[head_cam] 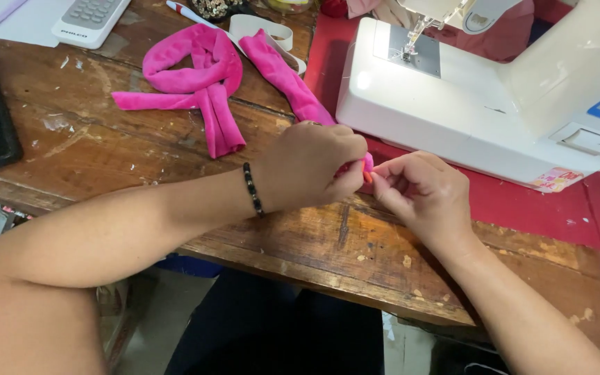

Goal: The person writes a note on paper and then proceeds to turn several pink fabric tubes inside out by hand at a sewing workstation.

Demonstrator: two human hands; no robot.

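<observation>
**Pinching the end of a pink fabric strip**

Working at the wooden table point(328, 243) edge, the left hand point(310, 167) and right hand point(421, 191) are both pinching the pink velvet strip point(282, 73), which is trailing back toward a white sewing machine point(480, 97). Another pink strip point(196, 76) is lying unattended beyond.

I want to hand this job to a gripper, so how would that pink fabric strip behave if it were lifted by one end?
The pink fabric strip would probably flop and trail: it lies curled and folded on the wooden table. It looks light and plush, so likely grippy rather than slippery. Both the left hand and right hand pinch one end, suggesting it needs two-point control.
</observation>
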